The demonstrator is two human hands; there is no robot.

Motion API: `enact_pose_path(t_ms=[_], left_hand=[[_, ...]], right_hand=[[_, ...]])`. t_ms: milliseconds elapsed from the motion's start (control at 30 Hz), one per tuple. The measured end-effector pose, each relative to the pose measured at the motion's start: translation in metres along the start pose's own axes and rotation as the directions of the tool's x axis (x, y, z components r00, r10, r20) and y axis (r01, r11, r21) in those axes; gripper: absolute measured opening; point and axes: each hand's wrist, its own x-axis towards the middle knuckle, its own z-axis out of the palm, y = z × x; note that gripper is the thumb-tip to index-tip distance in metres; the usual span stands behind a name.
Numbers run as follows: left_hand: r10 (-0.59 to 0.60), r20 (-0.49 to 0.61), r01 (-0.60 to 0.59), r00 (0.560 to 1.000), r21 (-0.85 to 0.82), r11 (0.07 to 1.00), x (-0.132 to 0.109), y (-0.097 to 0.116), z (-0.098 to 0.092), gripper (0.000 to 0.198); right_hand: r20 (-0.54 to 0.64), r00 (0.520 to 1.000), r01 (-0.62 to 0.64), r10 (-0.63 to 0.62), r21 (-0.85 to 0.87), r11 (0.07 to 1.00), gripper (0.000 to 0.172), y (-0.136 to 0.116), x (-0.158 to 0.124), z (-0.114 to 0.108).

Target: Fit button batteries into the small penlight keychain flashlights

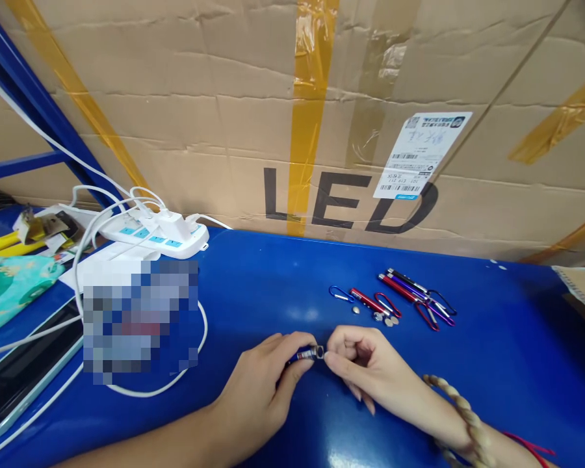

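My left hand (268, 377) grips a small dark blue penlight (303, 355) between thumb and fingers, its silver end pointing right. My right hand (365, 364) is closed in a pinch right beside that end, fingers curled; whatever sits between the fingertips, if anything, is hidden. Beyond the right hand lies a red penlight (365, 299) with a red carabiner (387, 304). Several button cells (390, 321) are scattered near it, and a blue carabiner (342, 294) lies to its left. Farther right, a bunch of penlights (409, 289) in black, purple and red rests with carabiners attached.
A large cardboard box (224, 117) marked LED stands behind the blue table (253, 279). On the left are a white power strip (185, 240) with cables, a phone-like black device (29, 370), a teal packet (17, 286) and a blurred-out patch. Another cardboard piece (582, 289) sits at right.
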Motion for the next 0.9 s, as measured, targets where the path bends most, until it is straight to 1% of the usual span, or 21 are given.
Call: enact_pose_path(t_ms=[67,100,167,200,267,333,367,567,733,800,900], left_hand=[[-0.017,-0.005,0.017,1.0,0.005,1.0,0.001,0.0,-0.001,0.017],[-0.024,-0.004,0.024,1.0,0.008,1.0,0.002,0.001,-0.001,0.017],[-0.029,0.001,0.029,1.0,0.019,0.999,0.002,0.002,-0.002,0.017],[-0.029,0.003,0.029,1.0,0.025,0.999,0.002,0.002,-0.002,0.016],[-0.031,0.0,0.031,1.0,0.03,0.999,0.001,0.003,-0.002,0.016],[-0.03,-0.008,0.03,1.0,0.022,0.999,0.001,0.003,-0.003,0.016],[-0.027,-0.012,0.027,1.0,0.015,1.0,0.001,0.003,-0.003,0.016],[-0.047,-0.01,0.047,0.999,0.002,0.999,0.001,0.005,-0.003,0.018],[-0.051,0.002,0.051,0.999,0.007,0.999,-0.001,0.006,-0.004,0.018],[-0.04,0.006,0.04,0.999,0.004,0.999,-0.002,0.006,-0.003,0.018],[0.0,0.021,0.0,1.0,-0.013,1.0,-0.003,0.006,-0.002,0.018]], right_hand=[[-0.057,0.998,0.036,-0.035,0.006,0.999,0.033,0.002,-0.001,0.0],[-0.088,0.994,0.069,-0.07,-0.017,0.997,0.032,0.003,-0.002,0.0],[-0.148,0.973,0.162,-0.178,-0.116,0.98,0.025,0.004,-0.003,0.0],[-0.172,0.954,0.215,-0.246,-0.182,0.96,0.022,0.004,-0.003,0.0],[-0.208,0.901,0.31,-0.382,-0.309,0.899,0.018,0.004,-0.004,0.0],[-0.228,0.851,0.362,-0.472,-0.396,0.844,0.017,0.003,-0.003,-0.001],[-0.233,0.834,0.376,-0.5,-0.423,0.824,0.016,0.003,-0.003,-0.001],[-0.255,0.778,0.406,-0.574,-0.494,0.769,0.012,0.0,-0.002,-0.001],[-0.254,0.72,0.433,-0.646,-0.563,0.704,0.012,-0.004,-0.009,0.002],[-0.242,0.709,0.442,-0.663,-0.579,0.685,0.012,-0.004,-0.012,0.002],[-0.211,0.711,0.457,-0.671,-0.586,0.669,0.011,-0.002,-0.015,0.001]])
